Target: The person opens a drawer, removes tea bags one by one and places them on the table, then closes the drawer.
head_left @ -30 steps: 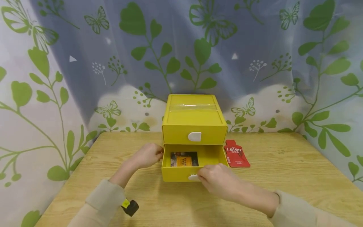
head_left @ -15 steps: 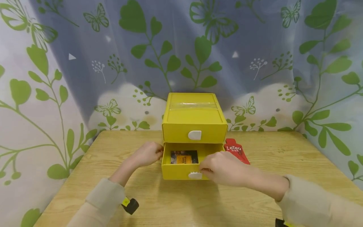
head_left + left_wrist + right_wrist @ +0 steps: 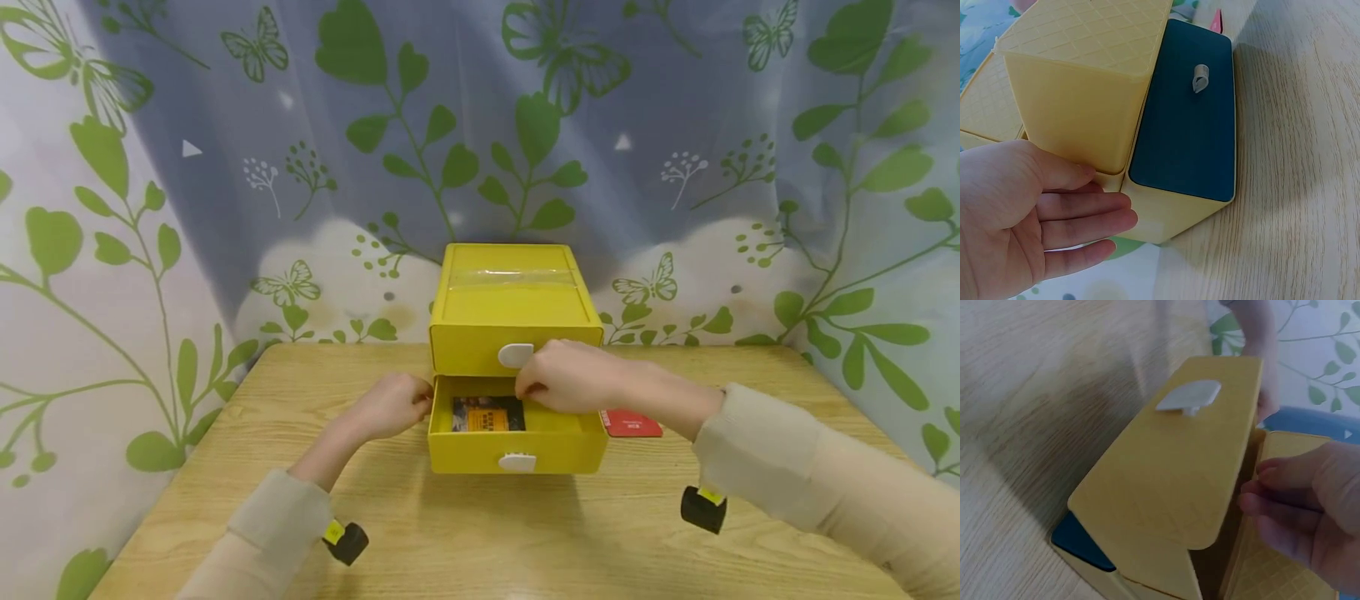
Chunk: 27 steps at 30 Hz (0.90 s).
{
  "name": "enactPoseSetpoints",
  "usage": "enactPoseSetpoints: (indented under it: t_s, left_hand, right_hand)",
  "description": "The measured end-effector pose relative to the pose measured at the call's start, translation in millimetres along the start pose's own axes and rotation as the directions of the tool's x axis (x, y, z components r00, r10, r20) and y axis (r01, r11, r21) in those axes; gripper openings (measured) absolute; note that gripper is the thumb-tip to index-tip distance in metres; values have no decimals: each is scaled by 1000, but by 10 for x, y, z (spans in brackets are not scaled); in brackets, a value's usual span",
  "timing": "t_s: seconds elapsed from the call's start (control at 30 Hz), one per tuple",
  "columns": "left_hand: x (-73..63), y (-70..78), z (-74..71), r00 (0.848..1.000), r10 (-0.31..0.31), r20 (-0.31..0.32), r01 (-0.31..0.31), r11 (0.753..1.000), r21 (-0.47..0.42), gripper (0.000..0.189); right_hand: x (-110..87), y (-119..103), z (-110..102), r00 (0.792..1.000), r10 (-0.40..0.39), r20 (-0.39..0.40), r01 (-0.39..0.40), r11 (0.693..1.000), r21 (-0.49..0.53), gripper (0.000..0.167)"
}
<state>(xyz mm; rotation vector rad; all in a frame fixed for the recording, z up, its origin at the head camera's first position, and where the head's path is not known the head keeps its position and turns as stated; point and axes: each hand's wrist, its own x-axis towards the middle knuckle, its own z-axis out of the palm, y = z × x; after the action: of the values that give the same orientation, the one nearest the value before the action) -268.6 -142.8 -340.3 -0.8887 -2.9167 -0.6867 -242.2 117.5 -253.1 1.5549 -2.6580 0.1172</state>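
A yellow two-drawer box (image 3: 517, 292) stands at the back of the table. Its lower drawer (image 3: 465, 454) is pulled out, and in it lies a dark packet (image 3: 487, 414) with an orange label. My left hand (image 3: 390, 407) is at the box's left side; the left wrist view shows its fingers extended and its thumb at the drawer's edge. My right hand (image 3: 573, 375) is over the open drawer, beside the white handle (image 3: 514, 356) of the closed upper drawer. Its fingers are loosely bent, with nothing visible between them in the right wrist view (image 3: 1310, 506).
A red LeTea packet (image 3: 633, 422) lies on the table right of the box, partly hidden by my right forearm. Clear tape (image 3: 513, 278) crosses the box top. Behind the table hangs a leaf-patterned curtain (image 3: 637, 192). A black device (image 3: 703, 510) hangs at my right wrist.
My right hand has let go of the lower drawer's handle and risen to the height of the upper handle. The left hand and the open drawer have stayed in place.
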Motion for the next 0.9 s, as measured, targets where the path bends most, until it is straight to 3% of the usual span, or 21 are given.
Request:
enactPoseSetpoints:
  t_s: [0.17,0.37,0.6,0.9]
  left_hand:
    - [2,-7,10,1000,1,5,-1,1000,0,17]
    - [1,-10,8,1000,2,7,-2,1000,-6,17]
    - [2,-2,6,1000,0,15,0,1000,4,17]
    - [-3,3,-1,1000,-19,20,20,1000,-13,17]
  right_hand:
    - [117,45,148,981,9,195,-14,1000,28,19]
    - [201,44,291,952,40,303,-46,999,13,24]
    - [245,27,357,936,36,351,-5,996,-88,12]
    - [265,52,445,946,-49,319,126,966,-225,9]
